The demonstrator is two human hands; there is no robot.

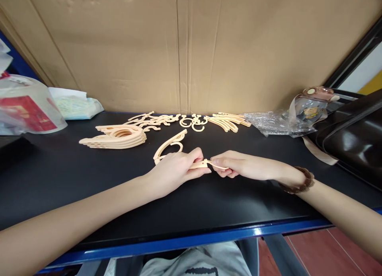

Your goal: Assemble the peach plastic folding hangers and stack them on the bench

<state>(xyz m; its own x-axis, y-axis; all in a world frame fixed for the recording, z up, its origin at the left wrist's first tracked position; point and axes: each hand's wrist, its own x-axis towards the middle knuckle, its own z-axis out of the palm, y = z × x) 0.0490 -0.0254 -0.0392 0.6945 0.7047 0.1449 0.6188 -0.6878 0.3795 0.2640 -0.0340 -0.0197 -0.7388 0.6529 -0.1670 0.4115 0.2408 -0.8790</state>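
Note:
My left hand (176, 168) is closed around a beige plastic folding hanger (171, 142), which has a curved arm and a ring-shaped part sticking up behind the fingers. One end of it pokes out between my thumb and forefinger. Pinched in my right hand (228, 164) is a thin curved beige plastic piece (219, 166); its tip touches that end, and my fingers hide the rest. Behind my hands lie several loose hooks (198, 127), a pile of slim curved strips (229, 120) and wavy pieces (162, 120). A stack of folded hangers (116, 138) rests to the left.
The black tabletop (191, 204) has a blue front edge (179, 244). Cardboard (134, 49) stands upright at the back. On the left are a plastic bag (32, 105) and a tissue pack (77, 105). On the right sit clear wrapping (274, 121), a clear bottle (312, 107) and a black bag (355, 133).

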